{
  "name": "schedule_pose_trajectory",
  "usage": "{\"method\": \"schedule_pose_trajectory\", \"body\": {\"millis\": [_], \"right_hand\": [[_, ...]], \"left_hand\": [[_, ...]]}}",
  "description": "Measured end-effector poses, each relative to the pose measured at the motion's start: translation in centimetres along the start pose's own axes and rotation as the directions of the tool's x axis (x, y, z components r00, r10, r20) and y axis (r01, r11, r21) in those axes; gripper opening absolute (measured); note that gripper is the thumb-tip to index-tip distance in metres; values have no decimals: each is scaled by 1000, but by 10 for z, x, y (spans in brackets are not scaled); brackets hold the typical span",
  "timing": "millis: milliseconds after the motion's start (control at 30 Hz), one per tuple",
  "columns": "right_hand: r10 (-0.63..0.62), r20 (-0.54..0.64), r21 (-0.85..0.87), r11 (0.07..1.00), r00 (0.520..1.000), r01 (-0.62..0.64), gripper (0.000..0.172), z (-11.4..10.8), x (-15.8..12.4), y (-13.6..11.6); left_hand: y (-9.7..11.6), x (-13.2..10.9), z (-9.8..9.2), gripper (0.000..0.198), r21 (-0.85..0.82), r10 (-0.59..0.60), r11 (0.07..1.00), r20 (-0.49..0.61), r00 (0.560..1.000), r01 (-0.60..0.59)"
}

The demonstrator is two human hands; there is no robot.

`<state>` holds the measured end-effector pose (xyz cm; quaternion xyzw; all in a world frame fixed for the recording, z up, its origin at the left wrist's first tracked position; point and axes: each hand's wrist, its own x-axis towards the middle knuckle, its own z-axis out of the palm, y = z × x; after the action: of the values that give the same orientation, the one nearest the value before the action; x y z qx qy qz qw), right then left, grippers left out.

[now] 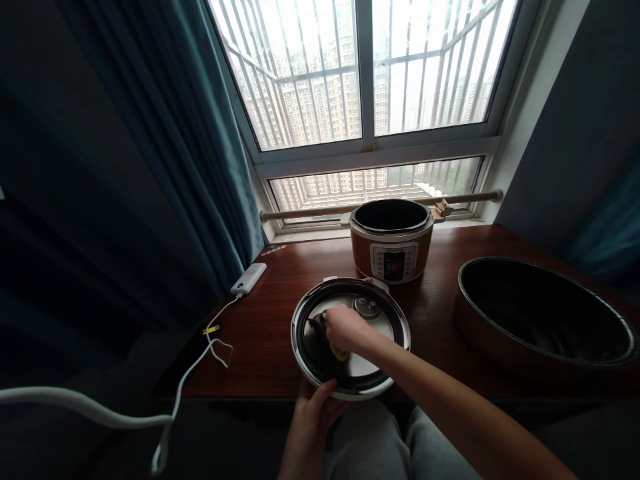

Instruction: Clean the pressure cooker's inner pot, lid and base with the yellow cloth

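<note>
A round pressure cooker lid (pixel 367 365) lies with its inner side up at the table's front edge, tilted toward me. My left hand (pixel 316 408) grips the near rim, thumb on top and fingers underneath. Inside the lid, my right hand (pixel 349 327) is closed on a small yellow cloth (pixel 339 353), pressed against the metal. Most of this cloth is hidden by the fingers, so its exact kind is hard to make out. Behind the lid stands the brown and white electric pressure cooker (pixel 363 250), uncovered, its control panel facing me.
A large dark inner pot (pixel 470 320) sits at the right of the wooden table (pixel 320 260). On the left lies a white power strip (pixel 249 279) with its cord (pixel 193 367) hanging off the edge. A barred window and a blue curtain (pixel 200 133) are behind.
</note>
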<state>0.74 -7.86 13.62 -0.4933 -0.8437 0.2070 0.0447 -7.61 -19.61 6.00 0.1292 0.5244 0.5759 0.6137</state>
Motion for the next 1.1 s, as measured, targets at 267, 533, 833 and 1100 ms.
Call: {"method": "schedule_pose_trajectory", "body": {"millis": [267,533,833,1100], "right_hand": [[-470,-182,-102,883,864,458,22,26,9,-20],[-85,-233,-180,983,969,43,31,13,53,47],[189,-226,-196,952,956,-234,38,-2,6,95],[224,-101,-195,951,969,-240,36,6,-62,82]], "left_hand": [[-4,-3,2,91,-15,5,1000,-20,1000,-6],[-2,-10,8,82,-4,8,1000,-65,998,-8],[-2,-10,9,79,-39,2,999,-55,998,-4],[2,-16,12,75,-50,6,999,-46,999,-9]]}}
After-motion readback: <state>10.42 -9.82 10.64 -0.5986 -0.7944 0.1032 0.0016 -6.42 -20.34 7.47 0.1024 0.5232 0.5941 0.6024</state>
